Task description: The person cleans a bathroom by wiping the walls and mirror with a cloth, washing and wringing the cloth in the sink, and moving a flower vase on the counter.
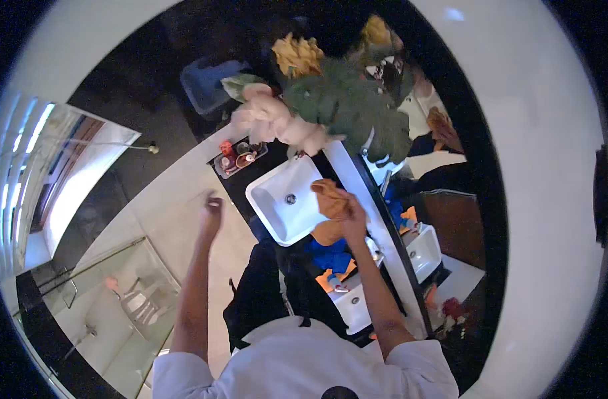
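An orange-brown cloth point(329, 198) hangs bunched in my right hand point(352, 218), whose fingers are closed on it. The hand is over the right edge of the white sink point(271, 203), beside the mirror. To the left of the sink, my left hand point(213, 207) is raised in the air over the floor. Its fingers are loosely curled and slightly apart, with nothing visible between them. Just below the cloth, a blue item with orange parts point(327, 254) lies on the counter, partly hidden by my right arm.
Behind the sink are large pale pink flowers point(271, 120) and a dark green bulky form point(350, 100). A small tray point(239, 161) holds several small containers. A second sink point(355, 306) is near my right forearm. A blue bin point(211, 85) and a glass shower enclosure point(111, 306) are at left.
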{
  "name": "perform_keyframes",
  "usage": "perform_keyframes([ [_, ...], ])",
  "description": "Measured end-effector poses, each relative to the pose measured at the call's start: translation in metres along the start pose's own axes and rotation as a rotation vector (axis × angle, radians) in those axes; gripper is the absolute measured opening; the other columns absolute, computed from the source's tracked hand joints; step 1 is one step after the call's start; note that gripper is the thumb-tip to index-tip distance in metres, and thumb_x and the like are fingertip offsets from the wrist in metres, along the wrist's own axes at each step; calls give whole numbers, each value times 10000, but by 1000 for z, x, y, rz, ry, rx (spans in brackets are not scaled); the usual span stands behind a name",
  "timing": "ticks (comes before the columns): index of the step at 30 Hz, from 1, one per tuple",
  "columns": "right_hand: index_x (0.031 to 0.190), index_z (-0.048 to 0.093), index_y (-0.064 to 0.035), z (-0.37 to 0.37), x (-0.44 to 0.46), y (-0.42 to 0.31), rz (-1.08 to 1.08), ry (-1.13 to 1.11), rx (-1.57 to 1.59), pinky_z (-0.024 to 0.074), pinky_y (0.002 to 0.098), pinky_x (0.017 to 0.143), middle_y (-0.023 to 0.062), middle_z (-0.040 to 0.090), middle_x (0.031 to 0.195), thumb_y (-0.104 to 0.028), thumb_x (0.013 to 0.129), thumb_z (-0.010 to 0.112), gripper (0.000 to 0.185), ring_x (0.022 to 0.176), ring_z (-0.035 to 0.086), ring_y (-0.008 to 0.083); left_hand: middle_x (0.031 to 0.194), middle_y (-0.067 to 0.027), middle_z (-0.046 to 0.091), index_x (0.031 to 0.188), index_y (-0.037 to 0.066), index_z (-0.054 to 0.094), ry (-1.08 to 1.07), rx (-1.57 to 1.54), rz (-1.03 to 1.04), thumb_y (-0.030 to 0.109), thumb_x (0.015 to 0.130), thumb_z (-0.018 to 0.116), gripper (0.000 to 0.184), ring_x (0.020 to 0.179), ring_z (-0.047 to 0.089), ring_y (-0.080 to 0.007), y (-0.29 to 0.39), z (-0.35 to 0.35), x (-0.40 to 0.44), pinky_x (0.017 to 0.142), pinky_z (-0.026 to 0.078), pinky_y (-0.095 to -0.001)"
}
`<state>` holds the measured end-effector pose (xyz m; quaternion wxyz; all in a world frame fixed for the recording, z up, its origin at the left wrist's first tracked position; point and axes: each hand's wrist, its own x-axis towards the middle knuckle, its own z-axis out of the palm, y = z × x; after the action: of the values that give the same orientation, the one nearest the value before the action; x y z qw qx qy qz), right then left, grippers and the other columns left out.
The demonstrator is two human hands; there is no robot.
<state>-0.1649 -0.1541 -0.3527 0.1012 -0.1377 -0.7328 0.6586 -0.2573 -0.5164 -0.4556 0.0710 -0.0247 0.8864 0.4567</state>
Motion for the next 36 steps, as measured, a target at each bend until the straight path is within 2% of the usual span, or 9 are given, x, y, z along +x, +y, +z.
perform_keyframes([
  [5, 1325, 311, -68, 50, -21, 132, -49, -247, -242, 402, 357, 926, 147, 514, 1184, -70, 729, 661, 692, 1047, 527, 267, 1031, -102, 577, 1244, 90, 446, -880, -532, -854, 539, 838, 470, 606, 931, 551, -162, 54, 145, -22, 733, 479, -335],
  [8, 1301, 337, 16, 33, -30, 159, 330, -121, -336, 316, 375, 1006, 231, 426, 1281, -167, 839, 559, 545, 1215, 395, 349, 981, -127, 608, 1120, 90, 549, -927, -636, -213, 552, 789, 527, 569, 895, 597, -196, 2, 252, -16, 707, 491, -340],
  [9, 1291, 355, 10, 10, -46, 187, 269, 52, -483, 318, 376, 1006, 238, 430, 1271, -174, 838, 558, 529, 1211, 395, 359, 1121, -163, 525, 1210, 55, 422, -1165, 70, 74, 457, 740, 602, 644, 980, 567, -236, 0, 277, 3, 751, 491, -349],
  [11, 1133, 455, 50, -44, -83, 273, 217, 503, -761, 385, 414, 883, 219, 518, 1058, -146, 815, 572, 391, 953, 506, 361, 951, -159, 601, 959, 59, 579, -871, 196, 155, 392, 732, 607, 404, 841, 611, -272, -76, 343, 18, 702, 494, -362],
  [14, 1132, 426, 20, -106, -152, 407, 373, 748, -628, 445, 356, 785, 159, 508, 1036, -150, 769, 609, 441, 902, 533, 269, 914, -163, 643, 861, 58, 658, -599, -151, -349, 350, 709, 619, 331, 816, 635, -288, -143, 416, 43, 691, 493, -376],
  [17, 1262, 309, -71, -103, -158, 435, 928, 889, 307, 482, 374, 762, 178, 471, 1170, -269, 841, 522, 512, 984, 543, 312, 988, -173, 635, 926, 61, 662, -978, 232, -123, 348, 703, 609, 367, 893, 626, -289, -167, 472, 53, 712, 488, -378],
  [20, 1252, 328, -100, -111, -169, 490, 553, 641, 748, 497, 388, 721, 180, 451, 1222, -391, 895, 410, 468, 1027, 541, 315, 1045, -158, 623, 1005, 81, 655, -1232, 780, 147, 278, 717, 551, 364, 974, 603, -281, -164, 516, 60, 786, 468, -434],
  [28, 1146, 476, 44, -145, -164, 486, 685, 572, 91, 479, 287, 712, 175, 612, 1038, -283, 873, 465, 426, 840, 642, 226, 1069, -98, 619, 1002, 69, 649, -1103, 870, 78, 316, 742, 540, 374, 960, 602, -279, -200, 524, 10, 775, 447, -530],
  [36, 1270, 380, 11, -127, -196, 496, 392, 504, 591, 461, 362, 846, 184, 530, 1170, -317, 870, 528, 538, 990, 575, 299, 1068, -150, 605, 1101, 93, 588, -1255, 696, 199, 384, 695, 644, 502, 988, 581, -300, -137, 509, -14, 831, 445, -434],
])
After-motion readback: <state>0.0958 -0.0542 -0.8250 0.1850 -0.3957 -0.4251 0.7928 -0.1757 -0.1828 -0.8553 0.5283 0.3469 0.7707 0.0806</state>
